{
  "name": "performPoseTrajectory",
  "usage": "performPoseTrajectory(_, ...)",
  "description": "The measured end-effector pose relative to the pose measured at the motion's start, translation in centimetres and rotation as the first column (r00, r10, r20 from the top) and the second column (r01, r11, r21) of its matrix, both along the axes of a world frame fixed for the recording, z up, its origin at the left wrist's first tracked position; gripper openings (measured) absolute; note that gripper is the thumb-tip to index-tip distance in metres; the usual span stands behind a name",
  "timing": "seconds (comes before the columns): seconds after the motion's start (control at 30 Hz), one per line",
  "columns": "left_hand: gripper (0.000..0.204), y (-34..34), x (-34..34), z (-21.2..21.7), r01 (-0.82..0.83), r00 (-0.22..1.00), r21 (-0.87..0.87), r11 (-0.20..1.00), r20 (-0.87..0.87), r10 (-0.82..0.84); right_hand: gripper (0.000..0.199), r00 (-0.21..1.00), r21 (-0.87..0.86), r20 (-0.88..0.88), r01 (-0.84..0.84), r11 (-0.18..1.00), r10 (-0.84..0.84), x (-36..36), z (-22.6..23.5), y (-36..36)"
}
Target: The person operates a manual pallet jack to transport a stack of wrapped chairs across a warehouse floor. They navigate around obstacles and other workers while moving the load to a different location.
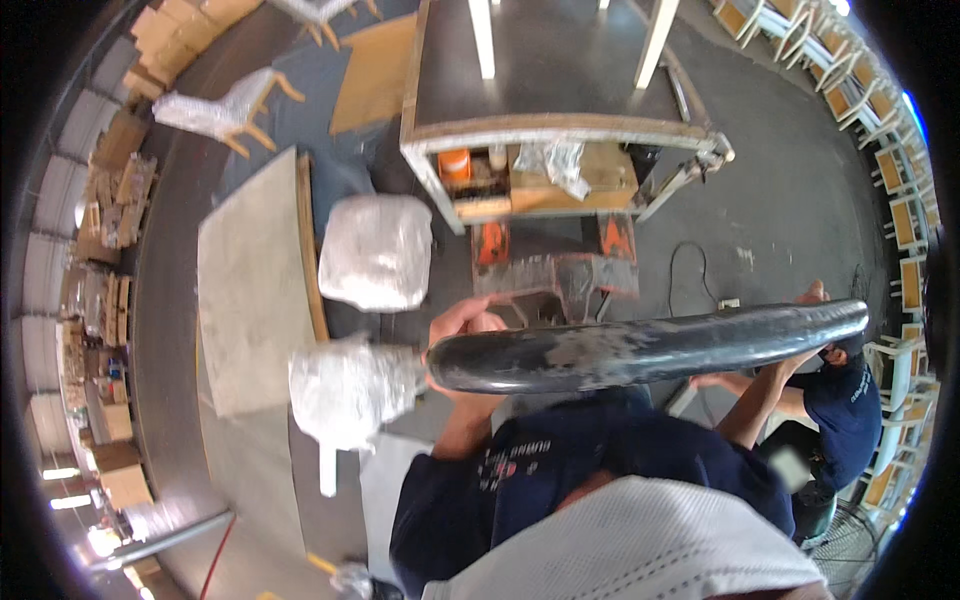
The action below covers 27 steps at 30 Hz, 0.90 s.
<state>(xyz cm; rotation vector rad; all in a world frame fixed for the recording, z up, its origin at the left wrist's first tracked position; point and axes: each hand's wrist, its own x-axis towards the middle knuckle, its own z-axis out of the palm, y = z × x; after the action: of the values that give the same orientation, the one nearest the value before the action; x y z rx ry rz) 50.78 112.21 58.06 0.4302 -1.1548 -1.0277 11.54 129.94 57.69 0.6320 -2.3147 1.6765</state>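
Observation:
A long, thick, glossy black piece [640, 348] with rounded ends and grey scuffs lies level across the view in front of my chest. It could be a padded panel seen edge-on, but its exact kind is not clear. My left hand [468, 322] grips its left end, fingers over the far side and palm against the near edge. At the other end my right hand [812, 294] holds on, with only some fingertips showing above the far edge. The black piece hides the rest of that hand.
Ahead stands a workbench [560, 125] with white furniture legs [655, 45] on top. Plastic-wrapped seats [376, 252] stand at left beside a large flat board [250, 290]. A cable [690, 265] lies on the floor. A co-worker [842, 415] sits close at right, near a fan [848, 535].

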Motion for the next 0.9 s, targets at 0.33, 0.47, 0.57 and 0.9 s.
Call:
performPoseTrajectory(0.33,0.033,1.5,0.6,1.5,-0.003,0.934,0.066,0.998,0.357,-0.021,0.027,0.939,0.077,-0.343,0.037,0.996,-0.008,-2.0,-3.7,3.7)
performPoseTrajectory(0.47,0.033,0.2,1.5,3.3,-0.113,0.881,-0.16,0.981,0.439,0.173,0.037,0.68,0.299,-0.724,0.156,0.941,0.117,-3.6,-3.1,3.5)
performPoseTrajectory(0.57,0.034,-0.3,1.0,1.9,-0.036,0.946,-0.112,0.993,0.316,0.07,0.035,0.804,0.257,-0.591,0.117,0.959,0.061,-4.1,-3.2,2.7)
performPoseTrajectory(0.9,0.026,-5.5,-2.5,-3.6,-0.174,0.939,-0.273,0.946,0.243,0.243,0.013,0.995,-0.327,0.096,0.061,0.943,-0.031,2.3,-3.2,-6.7)
